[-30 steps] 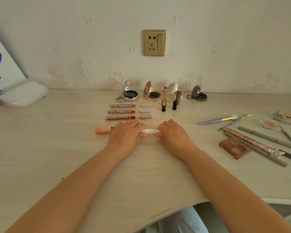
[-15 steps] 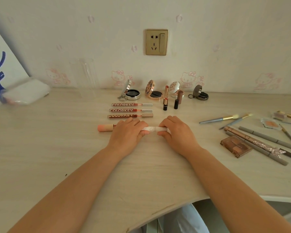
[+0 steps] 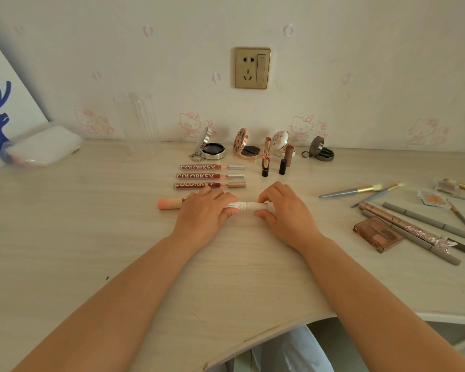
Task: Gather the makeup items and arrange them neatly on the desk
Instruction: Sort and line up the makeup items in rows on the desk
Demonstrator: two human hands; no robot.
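From the head view, I have both hands on one long stick (image 3: 249, 206), white at its right part with a peach cap at its left end, lying flat toward the middle of the desk (image 3: 65, 237) and parallel to the far edge. My left hand (image 3: 203, 213) is curled over its middle, thumb pinching from the near side; my right hand (image 3: 285, 210) pinches the white end between fingers and thumb.

Just beyond it lie three Colorkey tubes (image 3: 210, 176) in a tidy stack of rows, the nearest close to my left knuckles. If I nudge the stick farther back, I judge those knuckles could knock that row askew.

Two lipsticks (image 3: 266, 157) stand upright beyond my right hand, with open compacts (image 3: 212, 149) behind them near the far edge; lifting that hand carelessly could topple them.

Being round, the stick may roll out of line once I let go.

Toward the right edge, brushes (image 3: 352, 189), pencils (image 3: 427, 221) and a palette (image 3: 377, 233) lie crossed and unsorted; dragging one out could scatter the others.
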